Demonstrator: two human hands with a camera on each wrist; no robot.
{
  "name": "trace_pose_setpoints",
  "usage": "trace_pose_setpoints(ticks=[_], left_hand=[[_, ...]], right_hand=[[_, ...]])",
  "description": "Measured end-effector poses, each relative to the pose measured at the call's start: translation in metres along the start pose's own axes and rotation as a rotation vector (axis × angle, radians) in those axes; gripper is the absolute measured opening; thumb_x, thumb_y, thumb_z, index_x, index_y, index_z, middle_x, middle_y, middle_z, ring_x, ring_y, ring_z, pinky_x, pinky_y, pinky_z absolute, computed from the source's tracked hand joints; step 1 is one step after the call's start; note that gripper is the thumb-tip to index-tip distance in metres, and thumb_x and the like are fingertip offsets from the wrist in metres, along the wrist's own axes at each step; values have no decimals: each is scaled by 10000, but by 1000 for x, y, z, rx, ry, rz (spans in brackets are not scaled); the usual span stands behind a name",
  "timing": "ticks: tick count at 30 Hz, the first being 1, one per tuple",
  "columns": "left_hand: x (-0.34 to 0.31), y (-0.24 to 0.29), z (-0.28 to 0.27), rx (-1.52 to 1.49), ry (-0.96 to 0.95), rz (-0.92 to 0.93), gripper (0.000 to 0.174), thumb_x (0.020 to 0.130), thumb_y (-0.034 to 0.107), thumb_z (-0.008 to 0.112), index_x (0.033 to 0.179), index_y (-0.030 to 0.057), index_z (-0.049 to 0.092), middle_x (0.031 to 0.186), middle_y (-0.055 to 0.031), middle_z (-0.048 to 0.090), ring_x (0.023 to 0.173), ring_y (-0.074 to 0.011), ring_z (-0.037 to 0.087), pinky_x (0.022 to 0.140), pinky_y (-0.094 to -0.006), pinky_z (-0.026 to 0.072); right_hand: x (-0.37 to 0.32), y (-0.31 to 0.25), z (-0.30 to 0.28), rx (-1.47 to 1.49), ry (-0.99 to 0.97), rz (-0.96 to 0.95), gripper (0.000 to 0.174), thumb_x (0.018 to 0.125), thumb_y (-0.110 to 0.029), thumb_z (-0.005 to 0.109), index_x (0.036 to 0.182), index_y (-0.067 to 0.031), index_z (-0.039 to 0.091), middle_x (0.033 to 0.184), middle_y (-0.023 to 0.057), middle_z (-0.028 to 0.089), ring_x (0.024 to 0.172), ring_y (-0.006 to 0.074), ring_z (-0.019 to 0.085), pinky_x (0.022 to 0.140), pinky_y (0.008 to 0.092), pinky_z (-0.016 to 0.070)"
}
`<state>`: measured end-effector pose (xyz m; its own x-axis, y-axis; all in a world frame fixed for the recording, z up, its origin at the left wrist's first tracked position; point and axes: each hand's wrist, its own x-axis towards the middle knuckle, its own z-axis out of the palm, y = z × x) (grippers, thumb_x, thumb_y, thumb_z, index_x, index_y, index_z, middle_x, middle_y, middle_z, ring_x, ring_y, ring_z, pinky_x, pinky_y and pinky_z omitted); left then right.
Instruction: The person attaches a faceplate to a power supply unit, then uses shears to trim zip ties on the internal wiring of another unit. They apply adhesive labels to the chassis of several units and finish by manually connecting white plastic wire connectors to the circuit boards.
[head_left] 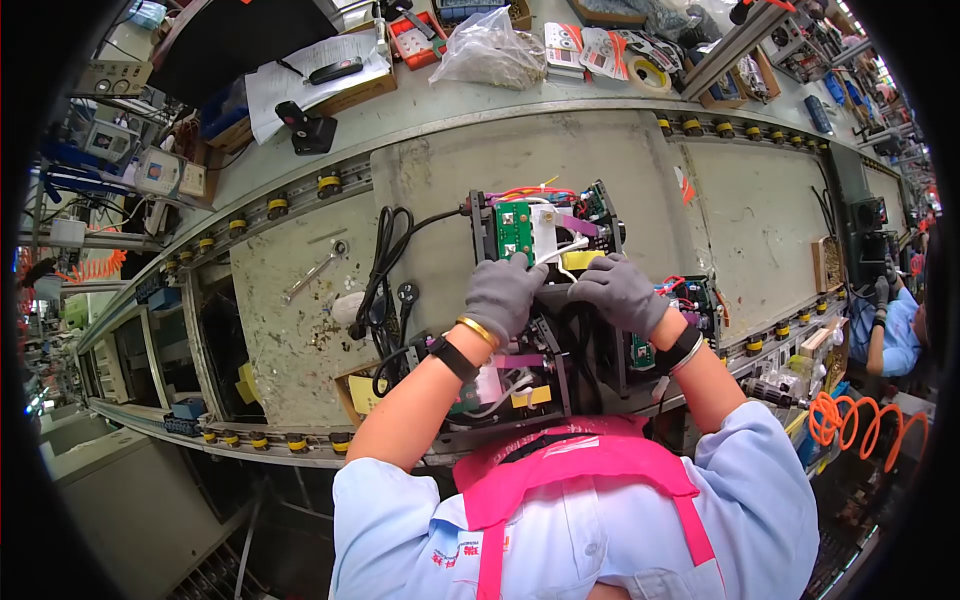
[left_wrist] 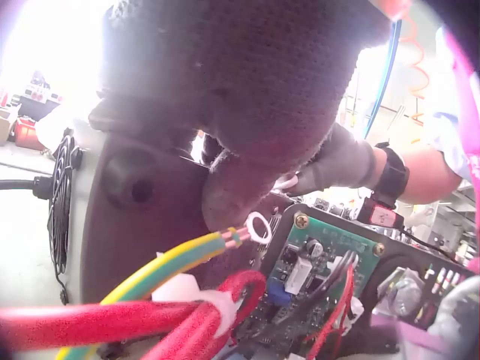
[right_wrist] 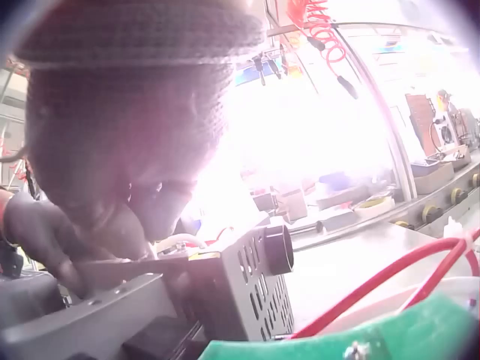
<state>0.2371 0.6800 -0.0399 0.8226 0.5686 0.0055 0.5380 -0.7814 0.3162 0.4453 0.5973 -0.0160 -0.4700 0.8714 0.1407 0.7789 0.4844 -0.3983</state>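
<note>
Both hands wear grey knit gloves and work at the near edge of an open electronic unit with a dark metal chassis (head_left: 480, 235). A green circuit board (head_left: 513, 228), coloured wires and a white cable (head_left: 570, 246) show inside it. My left hand (head_left: 503, 297) pinches the white cable at the chassis edge. Facing it, my right hand (head_left: 622, 290) has its fingers curled in at the cable's other bend; in the right wrist view, thumb and finger meet over the chassis. A yellow-green wire with a ring terminal (left_wrist: 259, 227) stands up near the left fingers.
Similar open units (head_left: 520, 385) sit closer to my body, below the forearms. A black power cord (head_left: 385, 270) lies coiled at left, with a wrench (head_left: 315, 272) beyond it. Roller rails (head_left: 330, 185) border the work surface. At right hangs an orange coiled hose (head_left: 865, 425); another person (head_left: 890, 325) works there.
</note>
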Motion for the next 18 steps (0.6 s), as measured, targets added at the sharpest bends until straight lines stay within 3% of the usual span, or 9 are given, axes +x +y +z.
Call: trace_pose_setpoints(ticks=[3,5,6,10,13,18], left_hand=[[2,0,2,-23,110,33,339,706,163,633,1045,183,614,841,-81,564,732,-268,590,594,-402,456],[1,1,5,-33,125,69,338,705,173,640,1042,182,611,839,-68,561,748,-260,580,609,-399,448],[1,0,6,-31,92,87,340,704,178,644,1042,182,612,838,-59,558,763,-255,576,622,-395,442],[0,6,-10,-80,102,94,292,719,223,662,1007,182,642,828,-35,548,835,-239,550,689,-382,397],[6,12,-17,-200,124,-22,238,738,267,670,961,184,670,842,-28,543,853,-238,520,724,-374,363],[25,31,-2,-12,51,-197,227,804,334,603,976,207,680,858,-50,544,831,-262,512,704,-397,366]], right_hand=[[-1,10,7,86,90,40,278,696,-24,620,948,-142,615,849,42,608,845,227,589,740,355,473],[-1,7,16,506,403,390,287,739,30,615,1000,-87,600,862,71,612,817,221,604,731,332,490],[1,3,19,728,419,602,284,763,56,603,1032,-29,575,870,98,612,808,204,612,732,310,500],[3,10,32,696,541,658,308,751,58,593,1048,-12,554,887,111,605,823,196,610,767,310,497],[6,11,33,639,580,667,292,747,57,587,1029,-11,554,891,117,601,817,211,610,771,319,497],[9,13,30,583,611,749,315,681,-7,659,983,-30,571,863,116,590,761,227,597,700,326,498]])
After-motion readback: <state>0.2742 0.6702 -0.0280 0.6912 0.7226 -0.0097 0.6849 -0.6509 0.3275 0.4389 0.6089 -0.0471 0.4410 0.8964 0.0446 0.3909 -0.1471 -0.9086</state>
